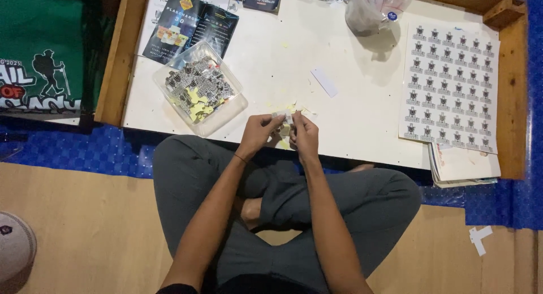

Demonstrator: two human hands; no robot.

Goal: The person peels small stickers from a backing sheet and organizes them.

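Left hand (259, 133) and right hand (304, 137) both pinch one small sticker (282, 120).

This looks like a home craft corner set up on the floor, not a proper workshop: a low white board desk with a raw wooden frame (116, 62) lies on a blue patterned plastic mat (85, 150) over tan flooring. On the desk are a printed sheet of small identical stickers (449, 82), a clear plastic tub of cut stickers (199, 87) and a dark glossy brochure (189, 25).
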